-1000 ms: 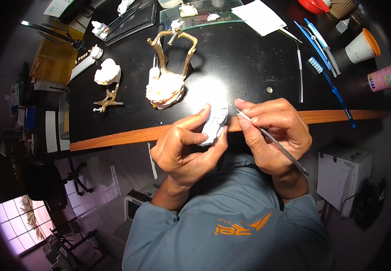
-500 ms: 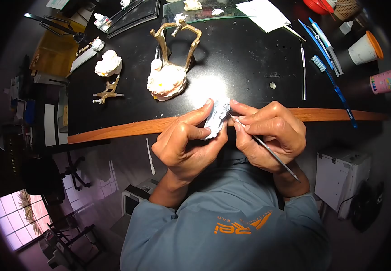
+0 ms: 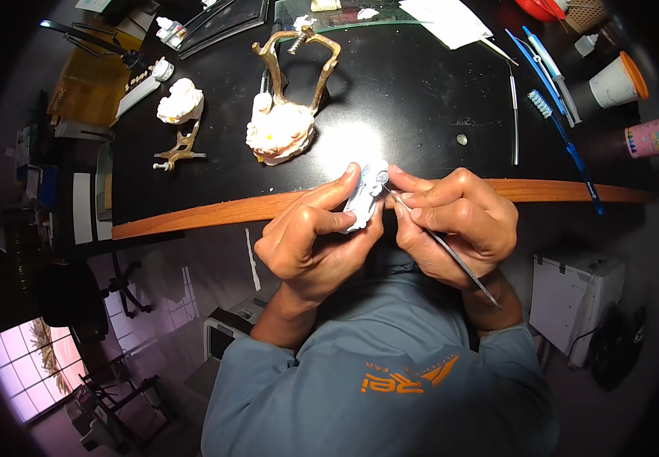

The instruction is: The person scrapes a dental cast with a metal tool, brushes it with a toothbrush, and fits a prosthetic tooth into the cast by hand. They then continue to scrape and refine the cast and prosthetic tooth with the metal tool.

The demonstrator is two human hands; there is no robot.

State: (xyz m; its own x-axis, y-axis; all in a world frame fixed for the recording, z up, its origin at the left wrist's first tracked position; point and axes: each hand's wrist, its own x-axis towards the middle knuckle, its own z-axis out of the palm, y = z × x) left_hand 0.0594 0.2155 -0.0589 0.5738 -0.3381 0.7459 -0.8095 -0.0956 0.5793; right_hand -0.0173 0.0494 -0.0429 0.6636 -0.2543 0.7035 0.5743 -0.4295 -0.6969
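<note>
Close to the table's front edge, my left hand (image 3: pixel 310 225) grips a small pale blue-white dental model (image 3: pixel 364 196) between thumb and fingers. A ring-like shape shows near its upper right end. My right hand (image 3: pixel 459 221) is closed around a thin metal dental carving tool (image 3: pixel 463 265), held like a pen. The tool's tip is at or very near the model's right side; contact cannot be made out. Beyond my hands stands a dental plaster cast (image 3: pixel 280 133) joined to a brass articulator (image 3: pixel 322 76). Another plaster cast (image 3: pixel 180 101) with a brass hinge piece (image 3: pixel 181 148) lies to its left.
The black table (image 3: pixel 413 99) has a wooden front edge (image 3: pixel 215 214). On the right lie a blue toothbrush (image 3: pixel 566 145), a metal rod (image 3: pixel 514 118), a white cup with orange rim (image 3: pixel 617 82) and a pink cup (image 3: pixel 649 138). A glass plate (image 3: pixel 379 14) and white paper (image 3: pixel 447 21) lie at the back.
The view has shifted slightly, so the things on the table sit a little higher in it. Both hands keep their grips, with the tool's tip still beside the model.
</note>
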